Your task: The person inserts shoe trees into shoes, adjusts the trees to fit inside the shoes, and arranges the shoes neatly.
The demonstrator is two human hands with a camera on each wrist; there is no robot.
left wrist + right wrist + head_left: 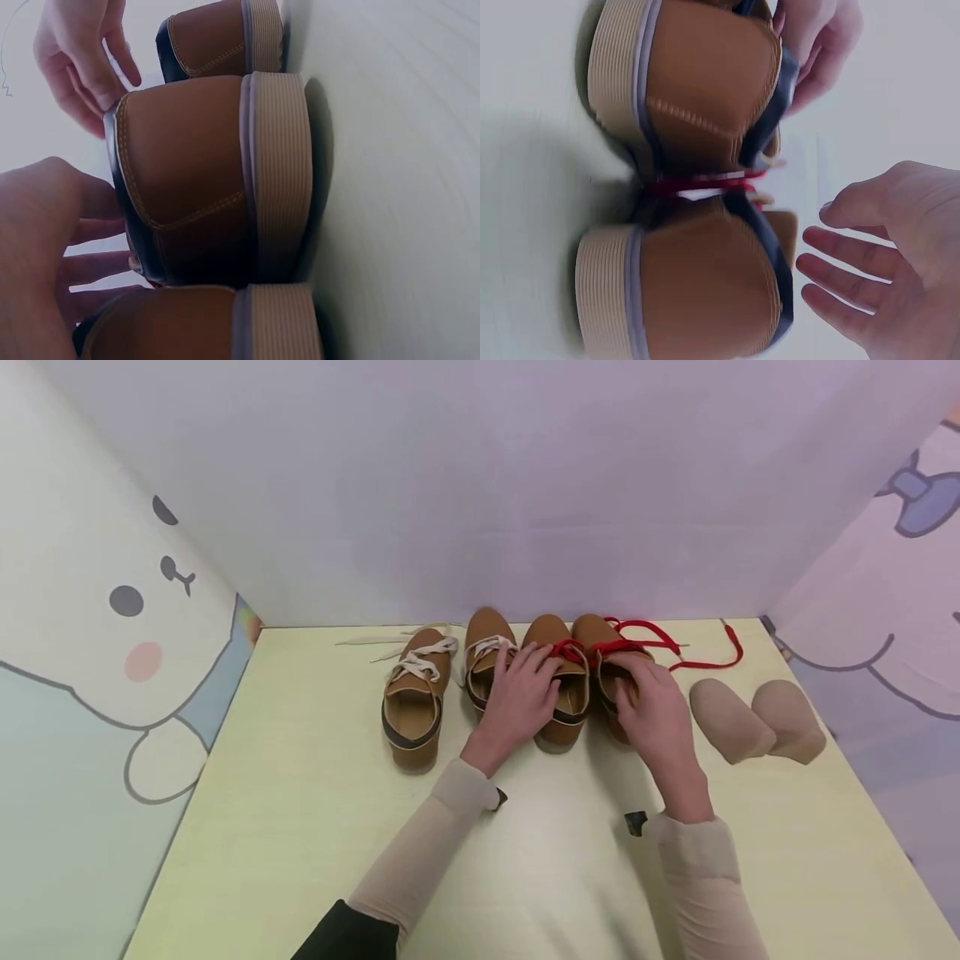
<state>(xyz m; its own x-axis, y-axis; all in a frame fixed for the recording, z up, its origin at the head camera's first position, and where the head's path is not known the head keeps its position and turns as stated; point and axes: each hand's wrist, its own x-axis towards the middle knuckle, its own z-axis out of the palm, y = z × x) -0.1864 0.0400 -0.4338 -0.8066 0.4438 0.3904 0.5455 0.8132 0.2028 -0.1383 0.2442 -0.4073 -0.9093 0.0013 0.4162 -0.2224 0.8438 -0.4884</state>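
Brown lace-up shoes stand in a row, heels toward me. My left hand (521, 697) reaches over the third shoe from the left (547, 628), fingers loosely spread at its opening; this shoe has a red lace bow. The right hand (658, 714) hovers over the opening of the rightmost shoe (592, 628), and in the right wrist view its bent, relaxed fingers (847, 289) hold nothing. A red lace (708, 665) trails from the rightmost shoe. Left of my hands are the second shoe (486, 622) and the leftmost shoe (415, 727), both with white laces.
Two rounded beige pieces (731, 722) (787, 722), like shoe inserts, lie to the right of the shoes on the pale table (300, 827). A plain back wall (480, 485) rises just behind the toes. Printed side panels stand left and right.
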